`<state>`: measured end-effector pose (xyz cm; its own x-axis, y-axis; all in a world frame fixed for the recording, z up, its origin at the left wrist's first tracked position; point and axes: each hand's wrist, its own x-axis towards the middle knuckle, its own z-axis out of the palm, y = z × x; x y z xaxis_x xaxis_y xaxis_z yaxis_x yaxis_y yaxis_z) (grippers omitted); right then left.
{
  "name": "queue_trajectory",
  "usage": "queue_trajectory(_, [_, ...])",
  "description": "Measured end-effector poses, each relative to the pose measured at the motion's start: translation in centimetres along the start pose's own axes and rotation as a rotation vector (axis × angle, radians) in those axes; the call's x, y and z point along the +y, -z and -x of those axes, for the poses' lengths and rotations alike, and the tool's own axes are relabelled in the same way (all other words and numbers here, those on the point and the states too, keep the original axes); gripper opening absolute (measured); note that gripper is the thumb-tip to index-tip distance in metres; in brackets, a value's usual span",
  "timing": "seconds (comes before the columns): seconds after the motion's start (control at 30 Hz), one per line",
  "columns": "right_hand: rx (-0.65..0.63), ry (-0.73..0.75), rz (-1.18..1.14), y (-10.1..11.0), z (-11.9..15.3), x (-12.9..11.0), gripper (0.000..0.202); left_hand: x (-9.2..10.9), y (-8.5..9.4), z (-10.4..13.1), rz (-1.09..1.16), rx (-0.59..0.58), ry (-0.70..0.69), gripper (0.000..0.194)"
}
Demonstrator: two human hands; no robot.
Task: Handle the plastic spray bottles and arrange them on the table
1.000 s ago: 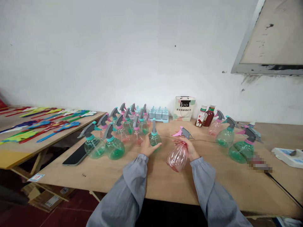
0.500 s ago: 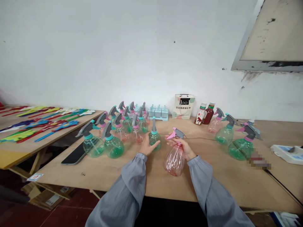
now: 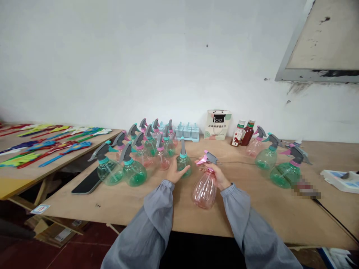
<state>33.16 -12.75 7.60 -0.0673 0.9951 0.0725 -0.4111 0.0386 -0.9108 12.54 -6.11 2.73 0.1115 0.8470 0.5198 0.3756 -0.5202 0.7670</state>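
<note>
My left hand (image 3: 176, 172) is around the lower body of a green spray bottle (image 3: 183, 161), with the thumb across its front. The bottle stands upright on the wooden table, and its far side hides the fingertips. My right hand (image 3: 218, 175) grips a clear pink spray bottle (image 3: 204, 191) at the neck, under its grey and pink trigger head. This bottle leans, its head tipped right and the trigger pointing left. Several green and pink spray bottles (image 3: 135, 174) stand in a group left of my left hand.
More spray bottles (image 3: 284, 175) stand to the right. Along the wall are a pale blue mould tray (image 3: 187, 133), a paper bag (image 3: 217, 125) and two drink bottles (image 3: 248, 133). A phone (image 3: 86, 182) lies at left. The side table holds colourful hand-shaped plastic pieces (image 3: 66, 153).
The pink bottle's base has swung slightly left in my right hand. My left hand stays at the green bottle. The camera view has shifted a little.
</note>
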Motion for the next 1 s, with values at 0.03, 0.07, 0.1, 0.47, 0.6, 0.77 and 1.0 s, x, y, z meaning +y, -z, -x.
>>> queue_trajectory(0.03, [0.012, 0.005, -0.004, -0.1, 0.0, 0.0, 0.022, 0.1, 0.0, 0.0, 0.002, -0.004, 0.001, 0.07])
queue_trajectory(0.07, [0.035, 0.017, -0.013, -0.1, 0.0, 0.1, 0.021, 0.1, 0.1, 0.0, 0.004, -0.008, 0.001, 0.07])
queue_trajectory(0.1, [0.057, 0.032, -0.024, 0.0, 0.0, 0.1, 0.02, 0.1, 0.1, 0.0, 0.004, -0.013, 0.002, 0.07])
queue_trajectory(0.47, [0.038, 0.047, -0.005, 0.2, 0.0, -0.1, 0.025, -0.3, -0.1, -0.2, 0.008, 0.0, -0.001, 0.073])
queue_trajectory(0.6, [0.048, 0.077, 0.006, 0.6, -0.1, -0.1, 0.024, -0.4, -0.1, -0.2, 0.007, -0.013, 0.001, 0.074])
queue_trajectory(0.77, [0.075, 0.066, 0.017, 0.9, -0.5, 0.3, 0.026, -0.3, -0.1, -0.2, 0.008, -0.013, -0.007, 0.073])
queue_trajectory(1.0, [0.167, 0.14, -0.07, 1.1, -0.8, -0.1, 0.028, -0.2, -0.1, -0.1, 0.002, -0.01, 0.003, 0.074])
